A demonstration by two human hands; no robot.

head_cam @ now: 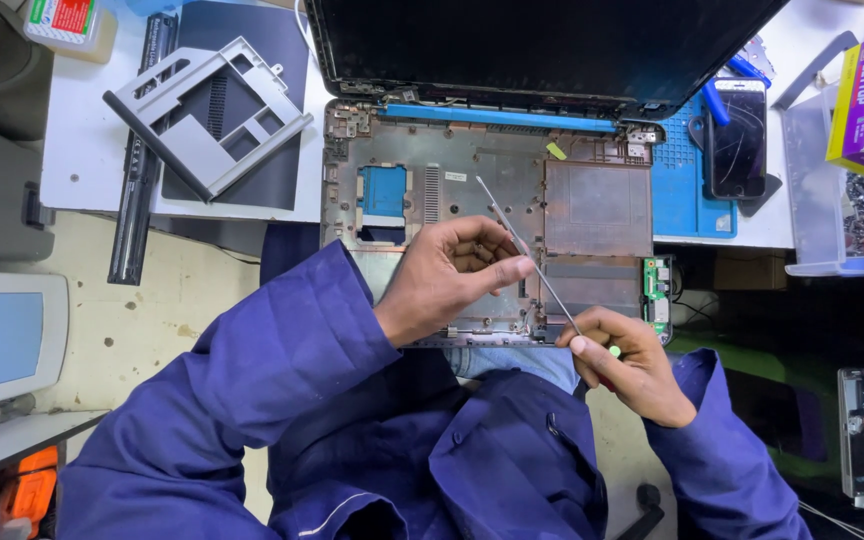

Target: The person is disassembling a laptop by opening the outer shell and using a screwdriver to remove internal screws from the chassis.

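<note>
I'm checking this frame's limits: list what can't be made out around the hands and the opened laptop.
Head view:
- Laptop base: near edge hidden under left hand.
- Thin metal tool: handle buried in right hand.
- Laptop screen: top cut off by frame edge.
- Small green board: parts too small.

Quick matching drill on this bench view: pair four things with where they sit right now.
Things:
1. thin metal rod
2. grey drive bracket
3. phone with cracked screen
4. small green circuit board

Places:
A. on the blue mat, right of the laptop
B. held between both hands over the laptop base
C. at the right edge of the laptop base
D. on the dark panel, left of the laptop

Pairs: 1-B, 2-D, 3-A, 4-C
</note>
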